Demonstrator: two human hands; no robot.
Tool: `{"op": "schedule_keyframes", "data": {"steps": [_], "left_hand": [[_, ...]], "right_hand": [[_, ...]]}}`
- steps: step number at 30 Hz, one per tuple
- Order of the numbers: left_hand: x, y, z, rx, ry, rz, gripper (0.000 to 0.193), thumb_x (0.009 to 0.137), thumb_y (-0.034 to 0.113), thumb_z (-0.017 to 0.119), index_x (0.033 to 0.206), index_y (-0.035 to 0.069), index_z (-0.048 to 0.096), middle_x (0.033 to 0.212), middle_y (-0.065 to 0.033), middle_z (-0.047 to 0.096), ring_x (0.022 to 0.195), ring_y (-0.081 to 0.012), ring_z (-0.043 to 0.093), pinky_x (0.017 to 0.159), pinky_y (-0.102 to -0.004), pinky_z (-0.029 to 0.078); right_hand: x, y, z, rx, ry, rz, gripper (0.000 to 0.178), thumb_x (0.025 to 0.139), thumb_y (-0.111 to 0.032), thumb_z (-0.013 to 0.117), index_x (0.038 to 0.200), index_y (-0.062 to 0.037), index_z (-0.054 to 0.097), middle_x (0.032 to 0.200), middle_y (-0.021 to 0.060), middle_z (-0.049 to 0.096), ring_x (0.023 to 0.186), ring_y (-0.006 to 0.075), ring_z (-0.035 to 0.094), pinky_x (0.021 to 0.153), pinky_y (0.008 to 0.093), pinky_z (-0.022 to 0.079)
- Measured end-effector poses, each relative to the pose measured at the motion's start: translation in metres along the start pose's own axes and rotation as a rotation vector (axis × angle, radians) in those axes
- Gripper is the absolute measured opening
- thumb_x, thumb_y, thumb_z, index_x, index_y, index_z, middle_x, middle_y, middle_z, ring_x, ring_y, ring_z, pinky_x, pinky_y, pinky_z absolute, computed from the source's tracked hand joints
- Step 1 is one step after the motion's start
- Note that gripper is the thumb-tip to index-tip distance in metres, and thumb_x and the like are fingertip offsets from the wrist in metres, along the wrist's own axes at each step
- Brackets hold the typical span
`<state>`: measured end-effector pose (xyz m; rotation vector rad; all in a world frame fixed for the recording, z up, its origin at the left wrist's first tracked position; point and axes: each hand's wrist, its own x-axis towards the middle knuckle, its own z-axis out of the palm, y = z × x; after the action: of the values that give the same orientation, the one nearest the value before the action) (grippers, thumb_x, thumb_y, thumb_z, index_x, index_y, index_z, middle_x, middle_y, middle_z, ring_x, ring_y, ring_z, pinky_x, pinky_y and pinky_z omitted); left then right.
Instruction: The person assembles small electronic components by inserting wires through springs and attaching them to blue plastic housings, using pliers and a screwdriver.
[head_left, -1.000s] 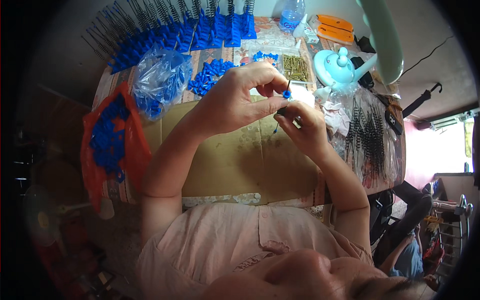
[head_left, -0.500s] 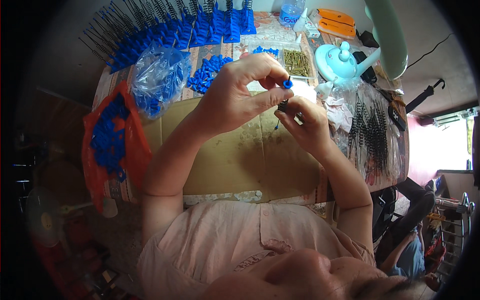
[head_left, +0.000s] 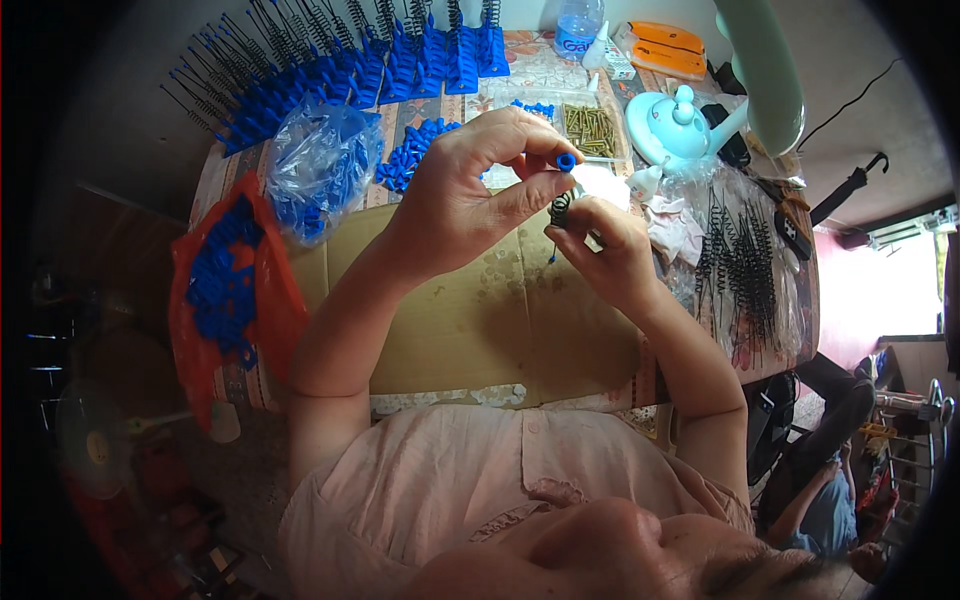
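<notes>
Over the far part of the cardboard sheet (head_left: 450, 330), my two hands are raised close together. My left hand (head_left: 480, 175) pinches a small blue plastic piece (head_left: 566, 162) between thumb and fingertips. Just below it, my right hand (head_left: 610, 240) grips a black coil spring (head_left: 559, 210) with its thumb and fingers. A small blue tip shows beneath the spring, under the right fingers. The spring's coils are partly hidden by my fingers, and whether it touches the blue piece I cannot tell.
Blue bases with upright springs (head_left: 400, 65) line the back left. Nearer are a plastic bag of blue parts (head_left: 320, 165), a red bag (head_left: 285, 290) and loose blue pieces (head_left: 405, 160). Brass-coloured screws (head_left: 590, 130), a turquoise lamp (head_left: 665, 130) and loose black springs (head_left: 740, 260) lie right.
The blue piece has tilted and shifted slightly left in my left hand. More of the spring's coils show above my right fingers. The whole view has shifted a little.
</notes>
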<state>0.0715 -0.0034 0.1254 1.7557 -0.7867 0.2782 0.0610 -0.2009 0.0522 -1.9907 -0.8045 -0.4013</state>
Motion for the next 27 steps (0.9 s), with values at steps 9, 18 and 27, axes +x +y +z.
{"op": "schedule_keyframes", "data": {"steps": [9, 18, 27], "left_hand": [[0.0000, -0.0037, -0.0001, 0.000, -0.020, -0.011, 0.014, 0.085, 0.007, 0.070, 0.097, 0.002, 0.068, 0.096, -0.0068, 0.064, 0.085, -0.0109, 0.060, 0.077, -0.0247, 0.049], [0.0001, -0.0049, -0.0035, -0.002, -0.119, -0.027, 0.015, 0.083, 0.007, 0.071, 0.097, 0.001, 0.068, 0.092, -0.0046, 0.063, 0.079, -0.0105, 0.058, 0.072, -0.0246, 0.048], [0.0005, -0.0047, -0.0042, 0.025, -0.165, -0.082, 0.019, 0.080, 0.004, 0.073, 0.098, 0.002, 0.068, 0.086, -0.0023, 0.060, 0.075, -0.0095, 0.055, 0.069, -0.0242, 0.046]], "right_hand": [[0.0002, -0.0007, -0.0001, 0.016, 0.003, 0.016, 0.019, 0.077, -0.006, 0.076, 0.089, -0.0013, 0.062, 0.076, 0.0070, 0.062, 0.064, 0.0150, 0.062, 0.059, 0.0295, 0.051], [-0.0004, 0.0023, 0.0015, 0.038, 0.009, 0.016, 0.019, 0.078, -0.006, 0.076, 0.090, -0.0015, 0.062, 0.075, 0.0070, 0.063, 0.064, 0.0148, 0.062, 0.059, 0.0291, 0.051], [-0.0004, 0.0014, -0.0003, 0.048, 0.006, 0.025, 0.020, 0.077, -0.006, 0.077, 0.090, -0.0017, 0.062, 0.074, 0.0067, 0.063, 0.064, 0.0142, 0.063, 0.059, 0.0285, 0.052]]}}
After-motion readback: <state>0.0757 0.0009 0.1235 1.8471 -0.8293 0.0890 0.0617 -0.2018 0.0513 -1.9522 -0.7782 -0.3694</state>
